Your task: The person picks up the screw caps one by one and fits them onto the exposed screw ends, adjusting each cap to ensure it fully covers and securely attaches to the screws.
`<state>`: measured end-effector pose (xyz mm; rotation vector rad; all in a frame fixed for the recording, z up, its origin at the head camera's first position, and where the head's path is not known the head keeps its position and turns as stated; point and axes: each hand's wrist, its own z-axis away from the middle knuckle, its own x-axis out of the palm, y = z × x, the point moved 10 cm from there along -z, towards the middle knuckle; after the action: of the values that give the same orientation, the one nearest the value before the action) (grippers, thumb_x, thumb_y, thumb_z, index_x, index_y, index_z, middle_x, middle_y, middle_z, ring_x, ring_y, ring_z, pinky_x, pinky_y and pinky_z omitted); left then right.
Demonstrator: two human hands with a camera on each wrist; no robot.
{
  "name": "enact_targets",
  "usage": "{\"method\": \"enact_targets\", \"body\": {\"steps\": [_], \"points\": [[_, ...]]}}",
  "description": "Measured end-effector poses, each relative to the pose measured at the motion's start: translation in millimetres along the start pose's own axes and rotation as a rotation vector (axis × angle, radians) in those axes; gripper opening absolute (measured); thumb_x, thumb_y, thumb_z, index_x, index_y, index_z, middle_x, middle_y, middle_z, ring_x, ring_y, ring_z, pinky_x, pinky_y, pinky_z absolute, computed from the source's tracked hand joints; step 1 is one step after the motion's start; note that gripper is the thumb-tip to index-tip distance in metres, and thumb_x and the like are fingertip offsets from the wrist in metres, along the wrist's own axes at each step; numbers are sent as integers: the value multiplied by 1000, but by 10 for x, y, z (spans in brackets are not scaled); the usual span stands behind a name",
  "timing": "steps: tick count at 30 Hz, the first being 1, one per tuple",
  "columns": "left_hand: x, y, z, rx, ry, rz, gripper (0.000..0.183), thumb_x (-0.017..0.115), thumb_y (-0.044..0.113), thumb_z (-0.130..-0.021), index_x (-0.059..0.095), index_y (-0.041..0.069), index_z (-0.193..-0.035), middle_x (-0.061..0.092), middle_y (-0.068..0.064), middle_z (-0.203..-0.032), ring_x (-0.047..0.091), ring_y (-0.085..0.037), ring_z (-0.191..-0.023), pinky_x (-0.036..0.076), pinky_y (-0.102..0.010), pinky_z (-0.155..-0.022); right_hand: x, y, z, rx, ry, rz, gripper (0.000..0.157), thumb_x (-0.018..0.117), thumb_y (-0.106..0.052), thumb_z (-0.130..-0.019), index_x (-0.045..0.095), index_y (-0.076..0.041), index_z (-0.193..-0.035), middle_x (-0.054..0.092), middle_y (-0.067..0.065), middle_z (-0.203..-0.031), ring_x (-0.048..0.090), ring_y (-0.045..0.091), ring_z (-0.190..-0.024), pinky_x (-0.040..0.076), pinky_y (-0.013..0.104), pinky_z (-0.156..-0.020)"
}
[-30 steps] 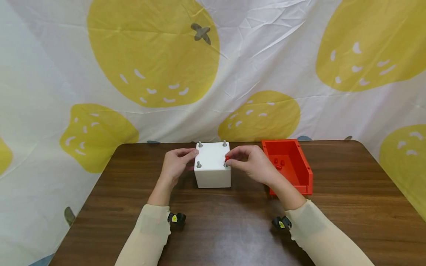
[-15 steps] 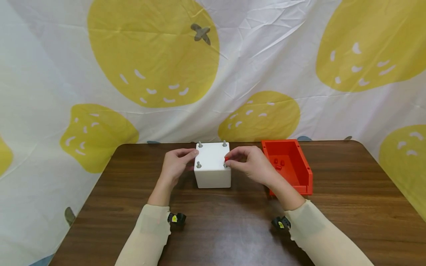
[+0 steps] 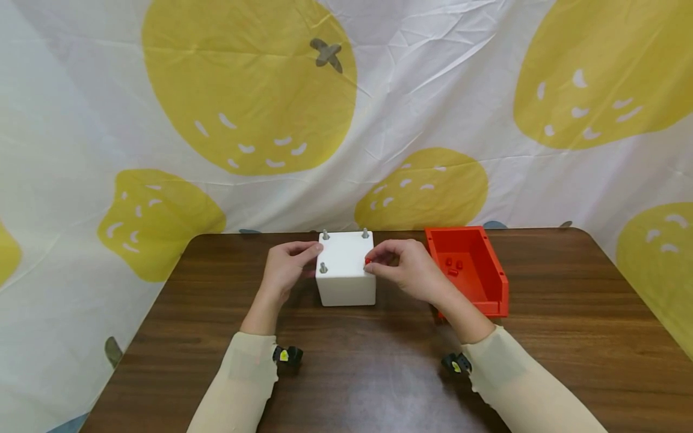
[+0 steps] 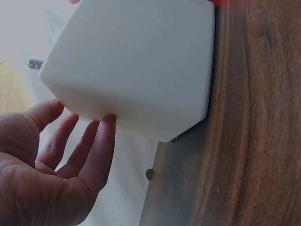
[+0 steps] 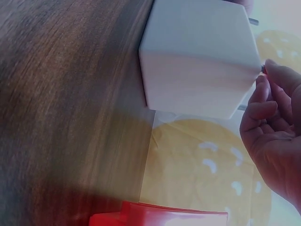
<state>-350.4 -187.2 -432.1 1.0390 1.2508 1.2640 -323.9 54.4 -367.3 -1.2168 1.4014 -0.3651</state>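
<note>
A white block stands on the table with metal threaded studs rising near its top corners. My left hand rests against the block's left side. In the left wrist view its fingertips touch the side, slightly bent and spread, with the thumb at the top edge. My right hand pinches a small red cylindrical cap between thumb and index finger, at the near right stud. That stud is mostly hidden by the fingers; in the right wrist view, a bit of its metal shows beside the fingertips.
To the right of the block is a red open-front bin, with several small red caps lying inside. The brown wooden table ends at a hanging cloth printed with yellow fruit.
My right hand and the red cap have moved slightly down at the near right stud, now covering more of it. The left hand and the block have stayed in place.
</note>
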Motion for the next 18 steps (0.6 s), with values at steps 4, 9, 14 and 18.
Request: {"method": "enact_targets", "body": {"steps": [4, 9, 14, 18], "points": [[2, 3, 1, -1, 0, 4, 32, 82, 22, -97, 78, 1, -120, 73, -15, -120, 72, -24, -99, 61, -56, -93, 3, 9, 4, 1, 4, 13, 11, 87, -16, -92, 81, -13, -100, 74, -3, -87, 66, 19, -79, 61, 32, -72], [2, 7, -1, 1, 0, 8, 32, 82, 22, -97, 78, 1, -120, 73, -15, -120, 71, -24, -99, 61, -57, -93, 4, 22, 7, 7, 11, 14, 11, 87, -16, -91, 80, -13, -99, 73, -3, -86, 66, 19, -78, 60, 30, -70], [-3, 3, 0, -3, 4, 0, 32, 82, 22, -97, 78, 1, -120, 73, -15, -119, 72, -24, -99, 62, -55, -92, 7, 41, 15, 27, 17, 15, 12, 88, -16, -91, 80, -12, -99, 73, -2, -86, 66, 20, -78, 61, 30, -71], [-8, 1, 2, -5, 7, -6, 32, 82, 23, -97, 78, 1, -120, 73, -15, -120, 72, -24, -99, 63, -53, -90, 14, 55, 22, 26, 24, 9, 11, 88, -16, -91, 80, -13, -99, 74, -3, -86, 66, 19, -78, 60, 30, -71]]}}
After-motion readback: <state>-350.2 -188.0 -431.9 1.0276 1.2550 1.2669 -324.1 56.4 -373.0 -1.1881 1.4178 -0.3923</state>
